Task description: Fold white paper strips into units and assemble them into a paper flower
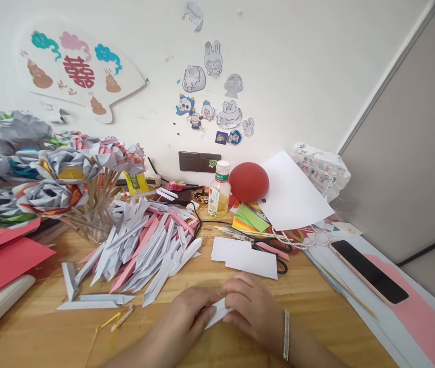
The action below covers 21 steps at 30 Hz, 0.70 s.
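Note:
Both my hands rest together on the wooden table (317,306) near its front edge, pressing on a small white piece of paper (217,313). My left hand (186,312) has its fingers curled over the paper's left side. My right hand (253,306), with a beaded bracelet (287,335) at the wrist, pinches the paper's right side. Most of the paper is hidden under the fingers. Just beyond my hands lie two flat white sheets (246,257).
A heap of folded white and pink paper strips (144,245) lies left of centre. A glass vase of paper flowers (87,204) stands at the left, red paper (6,260) beside it. A bottle (219,194), red balloon (248,181), scissors (267,248) and phone (368,271) sit behind and right.

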{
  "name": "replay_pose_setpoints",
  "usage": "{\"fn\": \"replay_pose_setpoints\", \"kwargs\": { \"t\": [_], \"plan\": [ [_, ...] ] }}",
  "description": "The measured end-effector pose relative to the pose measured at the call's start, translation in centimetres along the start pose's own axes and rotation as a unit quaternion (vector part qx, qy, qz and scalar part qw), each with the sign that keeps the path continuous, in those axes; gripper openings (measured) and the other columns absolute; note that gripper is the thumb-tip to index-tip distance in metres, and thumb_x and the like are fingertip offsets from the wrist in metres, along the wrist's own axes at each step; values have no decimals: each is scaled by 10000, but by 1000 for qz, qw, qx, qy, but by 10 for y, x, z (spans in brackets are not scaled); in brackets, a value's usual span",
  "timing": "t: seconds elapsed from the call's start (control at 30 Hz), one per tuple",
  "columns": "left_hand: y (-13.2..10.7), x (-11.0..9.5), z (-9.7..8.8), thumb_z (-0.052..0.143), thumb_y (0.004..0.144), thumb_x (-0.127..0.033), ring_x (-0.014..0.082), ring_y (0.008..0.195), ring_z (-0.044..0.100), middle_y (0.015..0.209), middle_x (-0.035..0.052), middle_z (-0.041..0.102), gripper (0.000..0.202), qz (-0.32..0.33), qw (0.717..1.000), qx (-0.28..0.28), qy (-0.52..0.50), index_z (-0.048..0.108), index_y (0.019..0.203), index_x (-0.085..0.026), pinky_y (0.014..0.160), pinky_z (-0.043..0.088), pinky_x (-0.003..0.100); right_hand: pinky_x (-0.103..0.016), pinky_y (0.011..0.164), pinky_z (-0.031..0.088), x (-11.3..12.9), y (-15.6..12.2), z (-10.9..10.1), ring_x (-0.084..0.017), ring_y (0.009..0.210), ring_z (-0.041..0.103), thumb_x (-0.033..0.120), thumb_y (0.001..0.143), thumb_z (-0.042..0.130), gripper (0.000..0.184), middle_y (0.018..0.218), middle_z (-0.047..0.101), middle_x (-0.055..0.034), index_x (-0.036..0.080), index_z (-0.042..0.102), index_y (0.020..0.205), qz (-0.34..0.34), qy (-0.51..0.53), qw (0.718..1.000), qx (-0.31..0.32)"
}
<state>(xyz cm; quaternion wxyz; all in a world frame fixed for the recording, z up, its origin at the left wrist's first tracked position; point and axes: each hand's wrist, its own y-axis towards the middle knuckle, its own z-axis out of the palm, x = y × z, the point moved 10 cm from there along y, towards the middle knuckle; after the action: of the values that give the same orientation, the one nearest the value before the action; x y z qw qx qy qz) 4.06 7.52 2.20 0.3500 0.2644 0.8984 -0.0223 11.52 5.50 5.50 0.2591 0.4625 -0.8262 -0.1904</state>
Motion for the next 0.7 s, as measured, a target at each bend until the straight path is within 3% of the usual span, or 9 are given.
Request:
{"fn": "replay_pose_setpoints", "kwargs": {
  "t": [0.1,0.2,0.4,0.53,0.63,0.7],
  "plan": [
    [-1,-5,-1,406,836,-207,147,719,590,772,13,648,193,22,999,-13,36,596,805,-204,659,455,230,-287,667,412,-10,0,6,-158,720,500,335,892,393,184,776,589,-25,189,503,879,66,41,996,31],
    [-2,-1,0,402,839,-223,148,716,595,774,21,648,192,0,999,-7,35,589,803,-195,654,455,224,-271,625,406,-16,-3,13,-158,695,522,256,907,347,198,746,600,-25,190,533,899,101,26,994,43],
    [-1,1,1,444,808,-230,143,741,584,808,0,659,181,-49,995,63,-63,617,862,-213,672,431,210,-237,615,436,-27,-10,14,-134,673,575,224,920,292,271,734,635,-10,203,552,844,142,64,987,36],
    [0,3,2,404,809,-234,121,641,530,643,-22,596,238,-80,983,95,-135,639,811,-192,616,392,195,-232,640,455,-24,-9,14,-130,697,590,182,896,312,250,761,647,-10,213,559,870,137,101,984,56],
    [-4,19,16,443,768,-283,84,496,455,581,-46,543,211,-156,948,117,-251,611,822,-170,491,337,178,-233,661,467,-18,-6,11,-125,712,589,146,868,338,223,772,642,-16,210,551,890,111,126,985,36],
    [-10,30,31,480,713,-301,55,373,369,550,-60,534,221,-221,897,135,-359,580,850,-160,395,253,172,-236,689,473,-13,-6,7,-122,753,590,121,854,346,218,806,642,-27,208,539,909,81,133,988,11]
  ]
}}
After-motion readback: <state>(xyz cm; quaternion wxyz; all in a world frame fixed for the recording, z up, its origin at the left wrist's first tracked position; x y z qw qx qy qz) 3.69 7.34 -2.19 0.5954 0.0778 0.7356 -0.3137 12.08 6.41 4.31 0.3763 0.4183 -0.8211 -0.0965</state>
